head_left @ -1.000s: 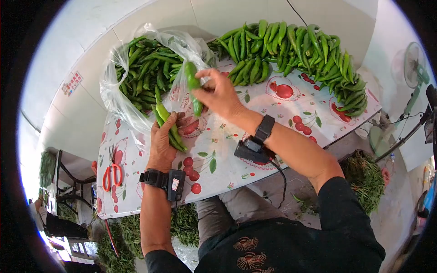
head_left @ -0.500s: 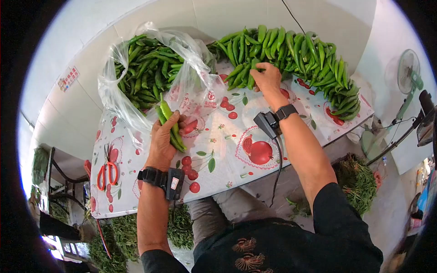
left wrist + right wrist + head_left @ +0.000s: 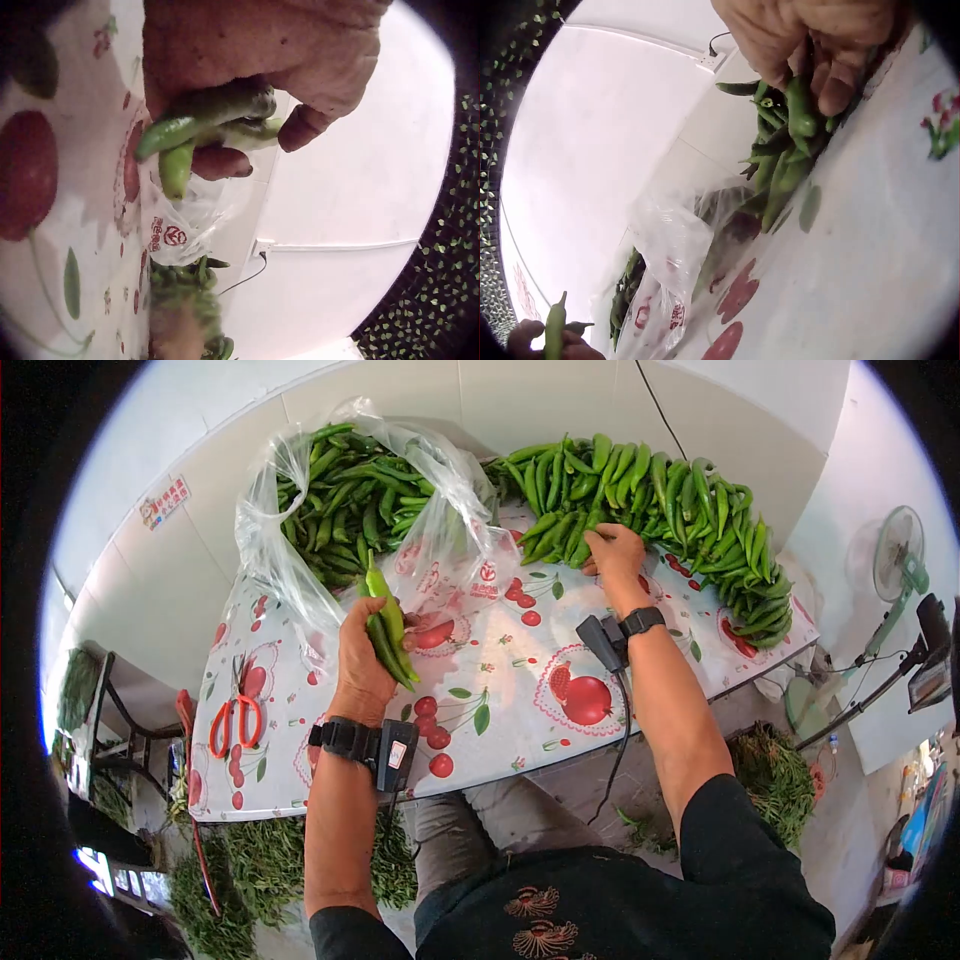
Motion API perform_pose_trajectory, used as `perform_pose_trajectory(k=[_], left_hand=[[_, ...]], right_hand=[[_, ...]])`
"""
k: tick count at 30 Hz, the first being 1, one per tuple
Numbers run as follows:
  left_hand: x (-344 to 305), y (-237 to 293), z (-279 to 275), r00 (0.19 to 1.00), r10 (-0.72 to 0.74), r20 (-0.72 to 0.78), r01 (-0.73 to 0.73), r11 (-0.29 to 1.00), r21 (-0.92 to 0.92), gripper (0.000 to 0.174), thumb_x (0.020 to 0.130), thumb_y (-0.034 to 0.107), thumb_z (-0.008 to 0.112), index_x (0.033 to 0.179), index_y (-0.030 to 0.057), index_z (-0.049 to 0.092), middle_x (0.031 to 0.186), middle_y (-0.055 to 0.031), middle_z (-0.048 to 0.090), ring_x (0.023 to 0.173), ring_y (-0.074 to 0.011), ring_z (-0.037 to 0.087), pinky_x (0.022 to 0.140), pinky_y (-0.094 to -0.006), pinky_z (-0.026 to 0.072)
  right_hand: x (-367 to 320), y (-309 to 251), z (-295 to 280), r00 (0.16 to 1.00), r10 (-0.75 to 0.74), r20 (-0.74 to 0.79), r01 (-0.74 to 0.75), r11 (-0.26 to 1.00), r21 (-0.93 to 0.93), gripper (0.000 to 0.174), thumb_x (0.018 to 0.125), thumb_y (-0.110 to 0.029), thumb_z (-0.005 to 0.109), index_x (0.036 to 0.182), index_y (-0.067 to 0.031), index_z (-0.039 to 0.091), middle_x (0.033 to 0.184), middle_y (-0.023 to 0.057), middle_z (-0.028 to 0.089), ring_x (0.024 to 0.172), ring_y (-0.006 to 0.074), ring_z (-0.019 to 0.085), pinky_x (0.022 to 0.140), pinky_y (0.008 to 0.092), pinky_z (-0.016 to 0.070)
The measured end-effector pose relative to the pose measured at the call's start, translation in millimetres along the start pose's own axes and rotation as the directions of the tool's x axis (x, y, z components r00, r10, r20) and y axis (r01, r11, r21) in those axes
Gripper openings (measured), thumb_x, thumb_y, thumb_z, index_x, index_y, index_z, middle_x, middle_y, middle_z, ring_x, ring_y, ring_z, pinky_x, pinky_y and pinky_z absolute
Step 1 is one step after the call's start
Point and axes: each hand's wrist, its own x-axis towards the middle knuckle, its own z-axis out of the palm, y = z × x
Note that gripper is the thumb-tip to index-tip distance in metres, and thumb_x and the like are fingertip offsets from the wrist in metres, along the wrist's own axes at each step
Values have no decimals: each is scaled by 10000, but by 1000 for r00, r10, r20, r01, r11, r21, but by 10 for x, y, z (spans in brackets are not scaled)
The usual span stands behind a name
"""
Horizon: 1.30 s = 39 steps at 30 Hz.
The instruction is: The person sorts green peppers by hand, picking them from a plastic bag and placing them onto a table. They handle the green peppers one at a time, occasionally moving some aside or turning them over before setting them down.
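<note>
My left hand (image 3: 362, 660) grips a couple of green chili peppers (image 3: 388, 615), one lighter than the other, over the front left of the table; in the left wrist view the peppers (image 3: 202, 116) lie between thumb and fingers. My right hand (image 3: 620, 555) is at the near left end of a long curved row of green peppers (image 3: 690, 510). Its thumb and fingers pinch one pepper (image 3: 801, 109) against the others there, as the right wrist view shows. A clear plastic bag (image 3: 262, 550) at the back left is full of loose peppers (image 3: 350, 490).
Red-handled scissors (image 3: 237, 725) lie at the table's left side. The table (image 3: 490, 710) has a fruit-print cloth and a curved front edge. Bundles of greens (image 3: 770, 780) lie on the floor. A green fan (image 3: 895, 550) stands at the right. A wall is behind the table.
My right hand has moved from beside the bag, right and away from me, carrying a pepper to the near row. The left hand keeps its peppers in about the same place.
</note>
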Motion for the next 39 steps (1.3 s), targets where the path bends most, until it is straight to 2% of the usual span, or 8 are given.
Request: perform_pose_trajectory(k=[6, 19, 24, 27, 29, 33, 38, 39], left_hand=[[7, -11, 14, 1000, -2, -8, 3, 998, 69, 233, 840, 234, 517, 897, 9, 535, 763, -97, 559, 703, -239, 573, 547, -308, 463], [-33, -22, 46, 1000, -18, -7, 18, 996, 87, 278, 839, 251, 533, 939, -8, 551, 764, -94, 587, 648, -208, 579, 590, -279, 476], [7, -73, 49, 988, 11, 156, -22, 997, 72, 245, 897, 209, 533, 998, -14, 528, 899, -100, 581, 773, -224, 599, 751, -371, 540], [-25, -59, 69, 984, 10, 178, -28, 995, 100, 229, 922, 193, 542, 1040, -1, 512, 937, -96, 571, 843, -233, 606, 837, -426, 536], [-51, -44, 92, 979, 15, 204, -35, 995, 94, 228, 924, 192, 549, 1050, 7, 509, 931, -91, 573, 858, -234, 612, 839, -425, 536], [5, -73, -2, 966, 26, 257, -60, 991, 124, 225, 931, 190, 549, 1065, 16, 500, 938, -80, 578, 895, -237, 626, 852, -438, 535], [27, -88, -40, 969, 39, 243, -74, 987, 140, 244, 932, 181, 552, 1101, 17, 490, 962, -81, 584, 895, -237, 628, 878, -470, 529], [21, -87, -28, 968, 33, 248, -67, 989, 129, 250, 928, 177, 559, 1107, 17, 489, 963, -82, 584, 890, -231, 628, 872, -465, 532]], right_hand=[[91, 61, -89, 994, -69, -83, 52, 980, -194, 324, 745, -187, 712, 1016, -13, 674, 669, 128, 667, 488, 205, 639, 486, 304, 526], [72, 111, -44, 991, 86, 100, -103, 979, 174, 313, 768, -85, 684, 1071, -11, 656, 751, 141, 672, 530, 179, 635, 466, 292, 536], [124, 175, -35, 995, 61, 84, -76, 980, 185, 311, 759, -95, 688, 1062, -31, 664, 780, 137, 674, 532, 179, 635, 471, 285, 531], [184, 233, -18, 997, 19, 71, -20, 1000, 8, 309, 757, -173, 694, 1045, -62, 680, 828, 130, 683, 629, 210, 658, 567, 327, 539], [186, 248, 2, 987, -161, 2, 159, 970, -184, 298, 751, -250, 690, 998, -84, 696, 871, 124, 687, 755, 243, 662, 681, 373, 519], [85, 50, -71, 905, -394, -160, 340, 896, -287, 225, 760, -257, 679, 890, -75, 694, 888, 133, 682, 768, 237, 657, 671, 367, 498], [-222, -393, 213, 823, -566, 55, 563, 824, 63, 179, 796, -192, 687, 914, -58, 679, 770, 69, 668, 607, 125, 614, 549, 263, 472], [-447, -565, 241, 823, -465, 326, 424, 885, 192, 197, 817, -185, 677, 958, -49, 653, 759, 42, 651, 606, 102, 590, 548, 245, 467]])
